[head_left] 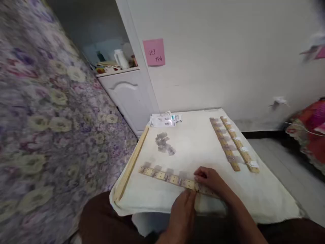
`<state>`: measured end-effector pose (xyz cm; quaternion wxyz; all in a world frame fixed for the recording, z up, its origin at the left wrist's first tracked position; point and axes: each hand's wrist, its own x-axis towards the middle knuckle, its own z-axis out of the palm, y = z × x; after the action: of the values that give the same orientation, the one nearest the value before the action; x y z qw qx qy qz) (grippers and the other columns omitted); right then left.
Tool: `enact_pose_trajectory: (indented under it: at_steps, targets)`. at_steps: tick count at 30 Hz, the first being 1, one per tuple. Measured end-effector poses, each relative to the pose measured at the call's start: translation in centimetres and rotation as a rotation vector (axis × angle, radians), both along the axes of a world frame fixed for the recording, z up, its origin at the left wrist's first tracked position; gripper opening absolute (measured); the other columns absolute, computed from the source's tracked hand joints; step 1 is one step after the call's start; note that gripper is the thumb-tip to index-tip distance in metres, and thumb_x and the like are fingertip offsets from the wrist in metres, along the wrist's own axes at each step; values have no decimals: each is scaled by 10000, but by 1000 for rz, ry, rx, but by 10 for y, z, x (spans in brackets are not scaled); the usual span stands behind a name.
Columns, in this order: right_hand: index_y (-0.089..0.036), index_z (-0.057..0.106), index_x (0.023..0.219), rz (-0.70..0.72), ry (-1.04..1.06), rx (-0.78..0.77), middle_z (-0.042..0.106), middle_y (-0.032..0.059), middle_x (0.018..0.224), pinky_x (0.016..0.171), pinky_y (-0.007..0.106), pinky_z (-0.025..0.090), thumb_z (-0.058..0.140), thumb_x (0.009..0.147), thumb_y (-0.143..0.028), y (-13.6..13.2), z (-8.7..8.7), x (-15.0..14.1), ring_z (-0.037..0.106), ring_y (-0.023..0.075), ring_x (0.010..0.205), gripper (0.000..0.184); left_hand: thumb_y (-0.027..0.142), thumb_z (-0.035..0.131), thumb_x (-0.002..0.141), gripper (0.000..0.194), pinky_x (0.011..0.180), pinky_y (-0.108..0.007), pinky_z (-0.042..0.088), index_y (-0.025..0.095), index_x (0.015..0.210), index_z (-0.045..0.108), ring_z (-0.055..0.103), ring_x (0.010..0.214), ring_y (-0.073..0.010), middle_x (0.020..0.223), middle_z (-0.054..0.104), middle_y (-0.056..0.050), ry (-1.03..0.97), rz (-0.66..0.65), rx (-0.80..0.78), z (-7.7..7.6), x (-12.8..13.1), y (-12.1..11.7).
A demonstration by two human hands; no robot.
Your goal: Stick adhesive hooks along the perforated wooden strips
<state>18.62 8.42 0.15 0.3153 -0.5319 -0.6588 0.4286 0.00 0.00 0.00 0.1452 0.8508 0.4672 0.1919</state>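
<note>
Low table, pale cloth. The near wooden strip lies slantwise by its front edge, its left end farther from me than its right. Small see-through pieces sit spaced along it, some sticking out past its far side; spots or holes show in the bare wood between.

My left hand comes up from the front edge, fingertips at the strip's near side, right of its middle. Whether they pinch the wood or only rest on it, I cannot tell. My right hand is bent over the far side, fingers curled in close to the thumb, its forearm crossing above the strip's right end. Whether a piece is caught in that curl, I cannot tell.

Beyond the strip, left of centre: a loose scatter of grey see-through bits. Flat packs at the far left corner. A long plain wooden stick runs along the left edge. Off to the right, two more strips side by side: the inner strip bears greyish pieces, the outer strip whitish ones. On the wall behind, a pink note, handwritten. Flowered curtain at left.
</note>
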Motion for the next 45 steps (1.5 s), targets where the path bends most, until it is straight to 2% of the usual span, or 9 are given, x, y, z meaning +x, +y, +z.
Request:
enact_pose_trajectory:
  at_steps: [11,26,34,41,45]
  targets:
    - [-164,658,886,20,13,-35,642,15,711,619,267,416,650,698,-260,-1,2,0,579,173,681,212,56,364,831,504,782,-391,512,185,1316,400,560,905,-220,1026,585,-112,-80,-23,41,-4,-3,1]
    - [-176,647,884,6,3,-106,639,6,742,627,262,415,698,618,-213,1,-3,-1,592,173,711,274,42,374,810,541,780,-392,511,207,1324,390,550,900,-216,1028,579,-99,-62,-30,17,-6,-1,3]
    - [-188,638,869,28,-27,-89,628,-6,737,618,254,401,692,617,-204,4,-8,-1,580,164,704,259,38,396,797,557,758,-368,513,225,1321,402,556,875,-206,1009,584,-87,-57,-24,46,-10,-3,4]
    - [-165,635,939,61,78,-99,620,3,766,634,256,423,689,642,-234,2,-5,0,576,157,701,310,33,385,794,553,806,-374,510,212,1316,404,557,923,-210,1042,580,-96,-74,-36,60,-11,-5,4]
    - [-159,635,948,28,116,-71,629,20,790,664,270,432,626,730,-297,0,0,5,578,167,731,259,31,386,786,578,822,-386,512,211,1335,389,559,958,-218,1076,579,-103,-74,-27,53,-12,-6,4]
